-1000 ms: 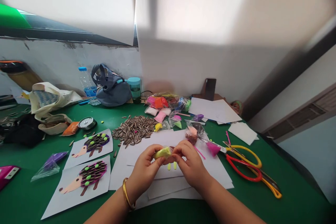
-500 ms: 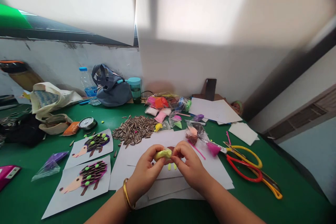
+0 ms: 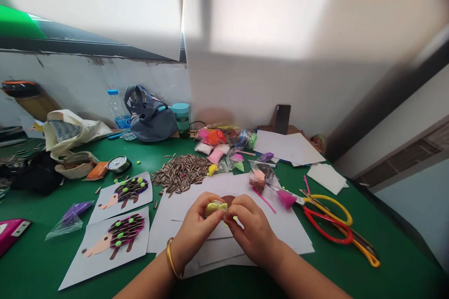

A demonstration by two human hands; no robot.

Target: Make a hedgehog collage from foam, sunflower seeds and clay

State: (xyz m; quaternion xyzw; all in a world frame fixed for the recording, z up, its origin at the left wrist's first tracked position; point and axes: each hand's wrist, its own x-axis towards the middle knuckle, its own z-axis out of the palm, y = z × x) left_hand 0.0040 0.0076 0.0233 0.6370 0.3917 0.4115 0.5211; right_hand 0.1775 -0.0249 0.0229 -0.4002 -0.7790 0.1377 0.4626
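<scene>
A lump of yellow-green modelling clay (image 3: 215, 207), partly in clear plastic wrap, is gripped in my left hand (image 3: 200, 222). My right hand (image 3: 251, 225) pinches at its right end, fingers closed on what looks like the edge of the wrap. Below both hands lie white paper sheets (image 3: 171, 236). Behind my fingers shows part of a brown clay shape (image 3: 228, 200), mostly hidden. A heap of striped sunflower seeds (image 3: 182, 174) is beyond my left hand. Near my right hand sit a pink clay piece (image 3: 286, 199) and a bag of brown and peach clay (image 3: 257, 178).
Two finished hedgehog pictures (image 3: 117, 252) lie on the left of the green table (image 3: 266, 285). Red and yellow-handled scissors (image 3: 328, 224) rest at right. Bagged coloured clay (image 3: 217, 138), a blue bag (image 3: 152, 124) and a bottle (image 3: 119, 110) stand at the back.
My right hand's fingers have curled and shifted slightly along the clay's right end. More clear wrap now shows around the clay, and my left hand keeps hold of it.
</scene>
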